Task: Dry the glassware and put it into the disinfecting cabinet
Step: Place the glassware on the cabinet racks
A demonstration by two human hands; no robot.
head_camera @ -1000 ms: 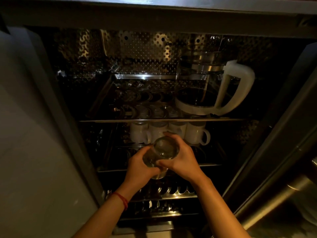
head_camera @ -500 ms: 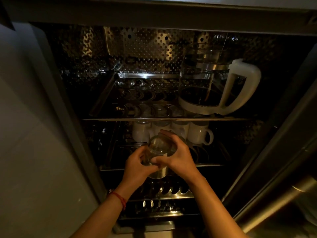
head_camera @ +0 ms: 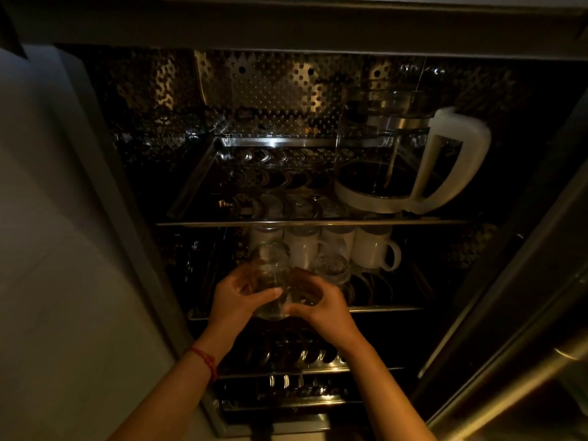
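I've got both hands wrapped round the glass (head_camera: 270,281), left hand (head_camera: 237,296) and right hand (head_camera: 319,305), at the cabinet's middle rack (head_camera: 388,309). I'd ease it down beside the second glass (head_camera: 332,270), no clinking.

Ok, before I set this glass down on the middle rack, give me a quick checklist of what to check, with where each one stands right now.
1. Grip: left hand and right hand both hold the clear glass. Ok.
2. Glass over the middle rack, not yet set down. Ok.
3. Neighbour: a second glass stands close on the right; contact cannot tell.
4. White mugs sit behind, apart from the held glass. Ok.
5. Headroom: the upper shelf edge lies above the glass. Ok.
6. Glass dry: too dark to see. Cannot tell.
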